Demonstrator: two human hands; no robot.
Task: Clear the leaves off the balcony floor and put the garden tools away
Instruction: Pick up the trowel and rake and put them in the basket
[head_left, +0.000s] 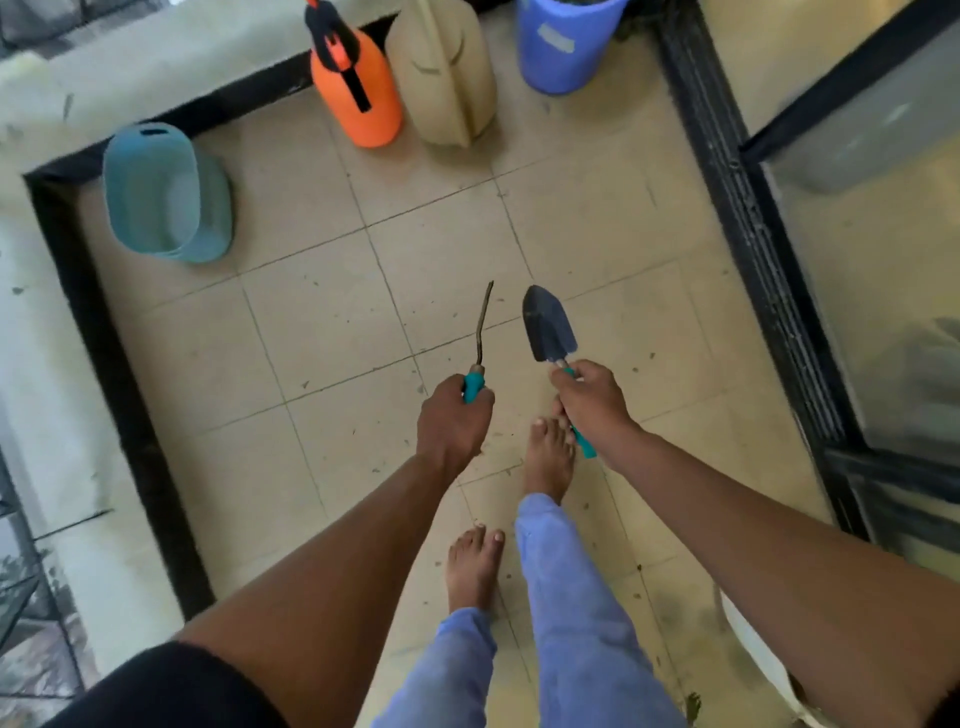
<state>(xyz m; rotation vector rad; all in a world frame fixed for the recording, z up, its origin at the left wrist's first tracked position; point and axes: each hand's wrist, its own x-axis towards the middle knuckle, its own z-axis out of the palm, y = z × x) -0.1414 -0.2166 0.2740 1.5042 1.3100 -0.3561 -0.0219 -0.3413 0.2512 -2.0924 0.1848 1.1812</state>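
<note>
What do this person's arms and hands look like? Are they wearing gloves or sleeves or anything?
No gloves: the left hand and right hand are both bare, with no rings, watch or bracelets visible. The forearms are bare too. A black short sleeve shows on the left upper arm. The right upper arm is cut off by the frame edge, so I cannot tell about a sleeve there.

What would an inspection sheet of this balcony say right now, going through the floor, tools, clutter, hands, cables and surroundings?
Surface: tiled floor, beige, flecked with small bits of debris.
Job's things: trowel and a thin hooked tool, both lifted off the floor.
Clutter: orange sprayer, beige jug, blue bucket, teal basket.
Hands: left hand grips the hooked tool's teal handle; right hand grips the trowel's handle.
Cables: nothing seen.
Surroundings: black door frame on the right; pale ledge at the far side.
</note>
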